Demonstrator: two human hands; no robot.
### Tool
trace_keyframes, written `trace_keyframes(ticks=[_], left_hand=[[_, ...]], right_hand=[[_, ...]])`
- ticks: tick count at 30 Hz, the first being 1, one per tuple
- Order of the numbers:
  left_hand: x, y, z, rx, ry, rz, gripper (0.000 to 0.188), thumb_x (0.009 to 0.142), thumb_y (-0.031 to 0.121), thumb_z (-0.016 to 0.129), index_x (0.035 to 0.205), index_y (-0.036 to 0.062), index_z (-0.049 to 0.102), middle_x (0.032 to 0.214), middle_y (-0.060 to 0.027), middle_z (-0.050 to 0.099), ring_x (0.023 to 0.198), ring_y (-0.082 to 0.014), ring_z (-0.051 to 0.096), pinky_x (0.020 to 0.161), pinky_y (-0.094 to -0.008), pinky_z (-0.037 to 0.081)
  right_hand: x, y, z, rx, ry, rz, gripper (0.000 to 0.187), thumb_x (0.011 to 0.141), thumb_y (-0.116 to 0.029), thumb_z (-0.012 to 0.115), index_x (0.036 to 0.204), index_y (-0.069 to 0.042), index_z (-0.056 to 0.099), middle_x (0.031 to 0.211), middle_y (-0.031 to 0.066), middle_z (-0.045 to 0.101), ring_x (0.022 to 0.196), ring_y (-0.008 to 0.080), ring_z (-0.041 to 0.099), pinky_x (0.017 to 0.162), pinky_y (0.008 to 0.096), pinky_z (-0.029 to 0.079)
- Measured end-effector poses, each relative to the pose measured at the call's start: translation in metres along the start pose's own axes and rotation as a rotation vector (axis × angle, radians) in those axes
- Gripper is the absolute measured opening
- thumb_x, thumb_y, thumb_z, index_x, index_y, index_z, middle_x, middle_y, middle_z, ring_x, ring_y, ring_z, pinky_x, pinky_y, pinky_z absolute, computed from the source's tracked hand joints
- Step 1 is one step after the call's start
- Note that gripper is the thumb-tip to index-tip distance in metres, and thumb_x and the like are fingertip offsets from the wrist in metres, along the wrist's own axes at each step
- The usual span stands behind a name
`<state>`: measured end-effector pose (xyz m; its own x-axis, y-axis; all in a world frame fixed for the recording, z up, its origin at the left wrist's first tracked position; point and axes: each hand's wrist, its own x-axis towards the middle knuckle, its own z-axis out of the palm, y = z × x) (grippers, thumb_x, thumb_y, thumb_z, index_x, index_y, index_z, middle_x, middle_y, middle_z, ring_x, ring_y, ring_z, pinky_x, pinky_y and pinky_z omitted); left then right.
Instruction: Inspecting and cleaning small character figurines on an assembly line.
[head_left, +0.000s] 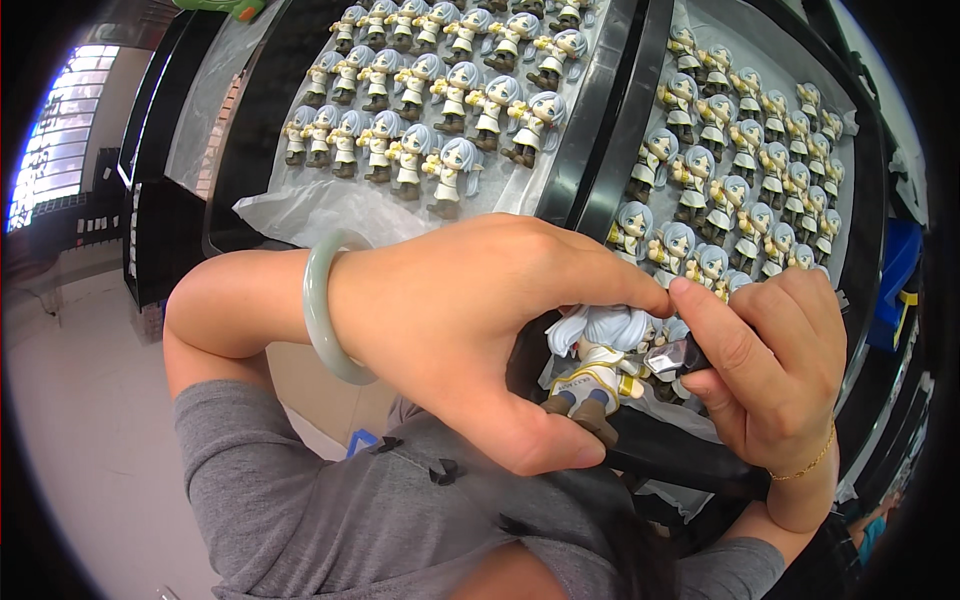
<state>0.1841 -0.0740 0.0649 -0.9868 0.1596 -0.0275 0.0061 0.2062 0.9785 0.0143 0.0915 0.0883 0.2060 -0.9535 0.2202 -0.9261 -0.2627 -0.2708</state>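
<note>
My left hand (460, 300), with a pale green bangle (322, 305) at its wrist, is closed around a small figurine (590, 378). The figurine has grey-blue hair, a white coat with gold trim and brown boots; it lies tilted between my thumb and fingers, its head partly under my index finger. In my right hand (765, 350), fingers pinched, is a small black tool (678, 357) with a flat, shiny silver end. That end sits against or very near the figurine's side; I cannot tell if they touch. My two index fingertips meet above it.
Rows of like figurines (400, 145) stand on a paper-lined black tray (235, 205) at the far left. Another black tray (868, 180) with more figurines (735, 200) reaches under my right hand. A blue bin (893, 280) is at the right edge. Part of another person (875, 530) shows lower right.
</note>
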Motion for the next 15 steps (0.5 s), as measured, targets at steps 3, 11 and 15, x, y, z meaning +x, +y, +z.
trace_keyframes(ticks=[3,11,15], left_hand=[[0.001,0.000,-0.001,0.034,-0.003,0.011,0.079,0.051,0.027,0.076,0.118,-0.0072,0.049,0.096,-0.0169,0.059,0.085,-0.0294,0.058,0.075,-0.0322,0.045],[0.001,-0.002,-0.003,-0.014,-0.056,0.017,0.079,0.054,0.030,0.073,0.118,-0.0088,0.048,0.096,-0.0191,0.059,0.085,-0.0320,0.058,0.075,-0.0345,0.045],[0.002,-0.006,0.000,0.001,-0.017,0.105,0.079,0.054,0.030,0.073,0.118,-0.0092,0.048,0.097,-0.0197,0.058,0.085,-0.0319,0.058,0.075,-0.0350,0.045]], right_hand=[[0.000,0.000,0.002,-0.002,0.006,0.008,0.039,0.081,-0.036,0.054,0.100,-0.004,0.064,0.066,0.0050,0.046,0.059,0.0216,0.041,0.054,0.0330,0.031],[-0.002,0.004,0.008,0.037,0.055,-0.005,0.040,0.083,-0.037,0.053,0.100,-0.003,0.064,0.066,0.0051,0.048,0.059,0.0209,0.043,0.054,0.0323,0.032],[-0.005,0.010,0.008,0.381,0.110,0.057,0.043,0.087,-0.039,0.047,0.097,0.000,0.063,0.065,0.0063,0.052,0.057,0.0195,0.045,0.052,0.0304,0.033]])
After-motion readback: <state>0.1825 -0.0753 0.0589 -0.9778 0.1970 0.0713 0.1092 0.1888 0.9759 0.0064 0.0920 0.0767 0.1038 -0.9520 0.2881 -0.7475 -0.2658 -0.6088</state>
